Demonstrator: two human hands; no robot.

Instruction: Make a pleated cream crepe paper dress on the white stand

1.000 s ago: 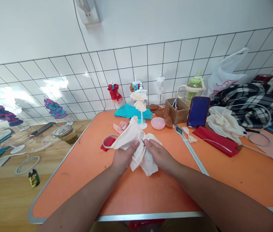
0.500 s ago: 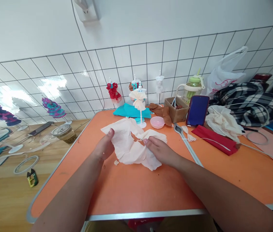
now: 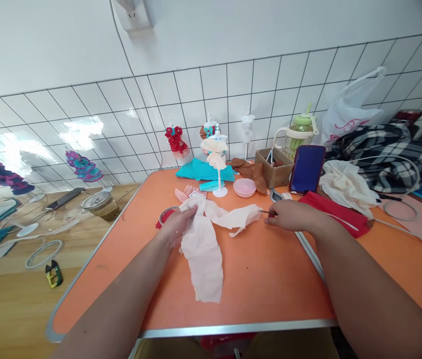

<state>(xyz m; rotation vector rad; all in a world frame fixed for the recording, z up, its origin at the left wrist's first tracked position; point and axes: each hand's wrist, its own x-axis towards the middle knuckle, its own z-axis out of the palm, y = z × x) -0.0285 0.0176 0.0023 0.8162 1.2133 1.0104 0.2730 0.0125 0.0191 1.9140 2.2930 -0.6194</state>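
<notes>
A pale pink cloth (image 3: 204, 259) hangs down over the orange table from my left hand (image 3: 178, 225), whose fingers pinch its upper end. Another arm of the cloth stretches to the right. My right hand (image 3: 285, 215) is closed round a small pair of dark scissors (image 3: 267, 212), whose tips point left at the cloth's right end. Behind the cloth stands a small white dress form (image 3: 219, 174) with a cream fabric bow. A roll with a red inside (image 3: 165, 215) lies beside my left hand, partly covered by it.
A pink bowl (image 3: 244, 188), a cardboard box (image 3: 274, 168) and an upright phone (image 3: 307, 169) stand at the back. Red cloth (image 3: 336, 214) lies at right. Yellow-green snips (image 3: 54, 273) and a white ring (image 3: 44, 253) lie on the wooden surface at left.
My right hand has let go of the cloth, moved right and taken hold of the scissors. The cloth now hangs from my left hand, uncovering the roll and pink scraps.
</notes>
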